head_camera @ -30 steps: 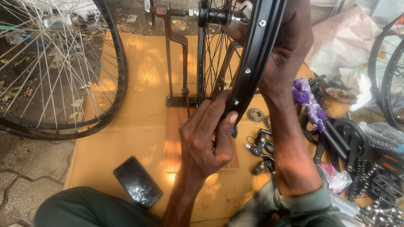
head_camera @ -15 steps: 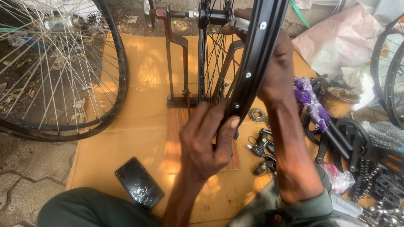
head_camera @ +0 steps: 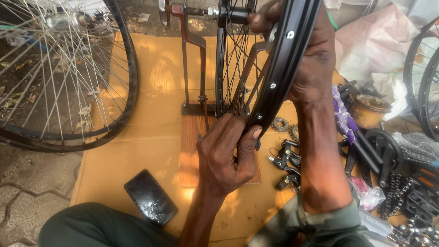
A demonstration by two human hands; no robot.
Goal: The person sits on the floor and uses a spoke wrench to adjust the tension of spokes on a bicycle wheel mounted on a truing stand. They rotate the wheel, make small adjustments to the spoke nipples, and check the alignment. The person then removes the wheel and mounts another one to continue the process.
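Black rim (head_camera: 279, 77) sits in truing stand (head_camera: 192, 68); left hand (head_camera: 226, 155) fingers pinch its lower edge, right hand (head_camera: 306, 59) clasps above. Phone (head_camera: 150, 197) lies clear, below-left of rim.

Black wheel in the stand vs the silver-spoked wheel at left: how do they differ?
The black wheel stands upright in the truing stand, gripped by the left hand and right hand; the silver-spoked wheel rests untouched at the left. The black wheel has a bare rim and dark spokes; the silver-spoked wheel carries a tyre. Both are spoked bicycle wheels.
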